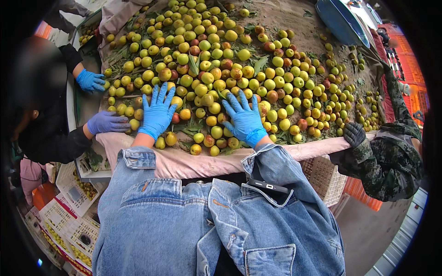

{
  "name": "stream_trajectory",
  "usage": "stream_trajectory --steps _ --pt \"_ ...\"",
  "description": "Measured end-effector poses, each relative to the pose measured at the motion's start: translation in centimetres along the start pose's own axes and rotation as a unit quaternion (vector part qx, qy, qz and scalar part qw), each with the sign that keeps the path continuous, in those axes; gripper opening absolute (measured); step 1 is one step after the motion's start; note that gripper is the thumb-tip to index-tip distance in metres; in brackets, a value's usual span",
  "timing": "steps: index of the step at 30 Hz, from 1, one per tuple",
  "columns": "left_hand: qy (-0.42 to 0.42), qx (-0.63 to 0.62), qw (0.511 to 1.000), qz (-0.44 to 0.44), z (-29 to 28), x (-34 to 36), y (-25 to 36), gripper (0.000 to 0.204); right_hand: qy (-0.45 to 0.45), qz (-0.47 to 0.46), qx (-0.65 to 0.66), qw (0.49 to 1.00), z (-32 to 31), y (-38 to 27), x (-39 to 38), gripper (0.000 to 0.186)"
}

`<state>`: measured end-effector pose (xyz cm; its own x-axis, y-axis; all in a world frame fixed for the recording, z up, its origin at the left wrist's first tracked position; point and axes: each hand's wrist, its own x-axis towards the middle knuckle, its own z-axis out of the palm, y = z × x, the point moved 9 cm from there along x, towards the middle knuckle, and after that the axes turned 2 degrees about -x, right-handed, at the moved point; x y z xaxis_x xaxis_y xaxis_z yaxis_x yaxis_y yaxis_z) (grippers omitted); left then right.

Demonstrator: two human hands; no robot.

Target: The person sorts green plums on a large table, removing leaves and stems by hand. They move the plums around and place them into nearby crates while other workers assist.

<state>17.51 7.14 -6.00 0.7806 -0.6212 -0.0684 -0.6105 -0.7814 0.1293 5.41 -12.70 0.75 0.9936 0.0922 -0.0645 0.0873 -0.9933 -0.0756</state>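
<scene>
Both my hands wear blue gloves and rest flat on a wide spread of round jujubes (pixel 209 76), yellow-green with some reddish-brown ones. The fingers of my left hand (pixel 157 115) are spread and point away from me, touching fruit at the near left of the pile. To its right, my right hand (pixel 245 120) lies palm down with fingers apart, among fruit near the front edge. Neither hand grips a jujube. Green leaves (pixel 260 64) lie mixed in with the fruit. Beneath everything is a brown cloth (pixel 294 16).
A pinkish cloth edge (pixel 216 161) runs along the front. At left, a co-worker's blue-gloved hand (pixel 90 81) and purple-gloved hand (pixel 108 123) reach in; a grey-gloved hand (pixel 354 134) rests at right. A blue basin (pixel 342 22) stands far right. Plastic crates (pixel 323 179) stand below.
</scene>
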Motion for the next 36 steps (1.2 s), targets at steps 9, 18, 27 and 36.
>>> stream_trajectory --steps 9,18,27,36 --pt "0.041 -0.063 0.991 0.11 -3.6 4.0 5.0 0.055 -0.044 0.13 -0.078 0.988 -3.3 4.1 -5.6 0.058" --pt "-0.014 -0.053 0.986 -0.155 -0.8 7.1 -4.9 0.059 0.018 0.182 0.052 0.982 -5.1 6.9 -13.3 0.048" --pt "-0.03 -0.081 0.996 -0.011 -0.9 9.0 0.5 0.074 0.07 0.176 0.107 0.976 -5.4 7.1 -13.6 0.039" --pt "-0.061 -0.09 0.992 0.065 -0.4 -1.2 3.0 0.064 0.056 0.176 0.123 0.975 -4.8 7.3 -13.6 0.039"
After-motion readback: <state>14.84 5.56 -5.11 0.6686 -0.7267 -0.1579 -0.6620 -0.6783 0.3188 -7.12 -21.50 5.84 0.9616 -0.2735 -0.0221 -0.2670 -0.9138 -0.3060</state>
